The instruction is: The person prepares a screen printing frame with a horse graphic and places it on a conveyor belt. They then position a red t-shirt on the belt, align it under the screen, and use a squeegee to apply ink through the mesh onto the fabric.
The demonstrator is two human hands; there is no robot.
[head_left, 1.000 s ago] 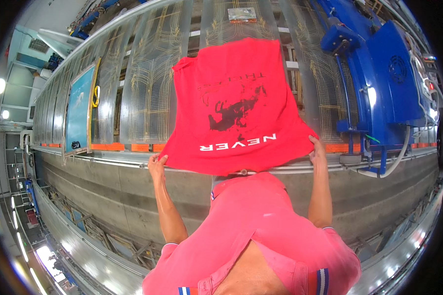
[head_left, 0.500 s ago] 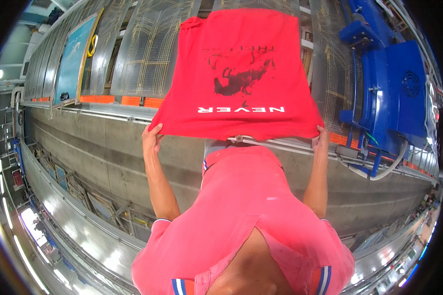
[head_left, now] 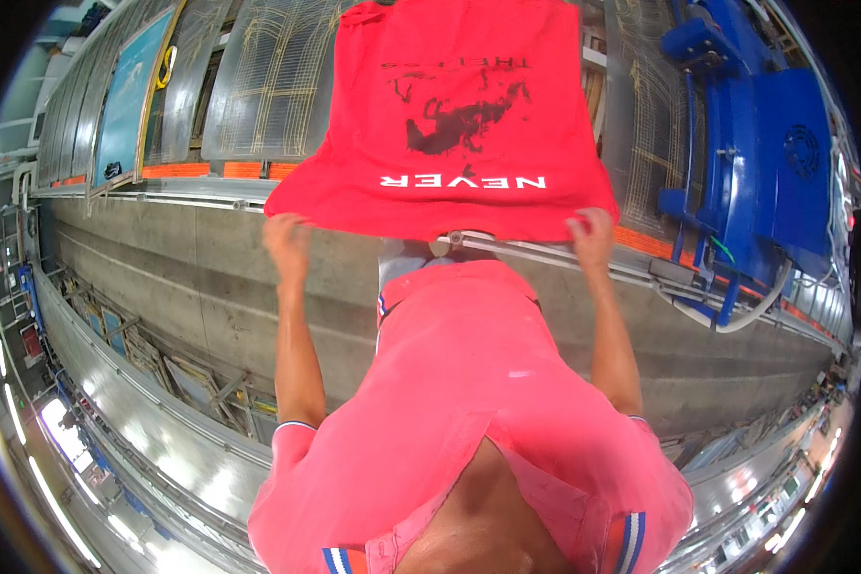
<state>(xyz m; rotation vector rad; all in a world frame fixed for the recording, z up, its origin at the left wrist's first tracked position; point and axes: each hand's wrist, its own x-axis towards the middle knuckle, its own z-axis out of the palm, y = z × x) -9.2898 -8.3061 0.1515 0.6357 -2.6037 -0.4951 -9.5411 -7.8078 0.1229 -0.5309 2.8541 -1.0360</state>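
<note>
Shirts: 2 red/pink ones in view. 1 held-up red T-shirt (head_left: 459, 115) w/ black print + a white line of lettering; 1 pink polo (head_left: 469, 421), worn by the person in the middle of the view.
Hands: 2, both raised, one at each lower corner of the T-shirt.
Left hand (head_left: 289, 244): closed, pinching the T-shirt's hem at the corner on the view's left side.
Right hand (head_left: 591, 236): closed, fingers curled on the hem at the corner on the view's right.
T-shirt position: spread flat betw. the 2 hands, upper centre of the view, hem edge pulled fairly straight across just above the polo; the far end runs out of the top of the picture.
Edges: hem sags a little betw. the grips; left corner flares out past the left hand.
Arms: 2 bare forearms, well apart, polo betw. them.
Background: 1 blue machine (head_left: 765, 172) on the right, near the right hand but not touching the shirt; several grey mesh panels (head_left: 258, 86) behind the T-shirt; 1 light-blue panel (head_left: 129, 91) far left; 1 orange strip (head_left: 201, 170) along a rail.
Open room: wide grey concrete surface (head_left: 163, 277) left of the left arm, and more of it right of the right arm, below the machine.
</note>
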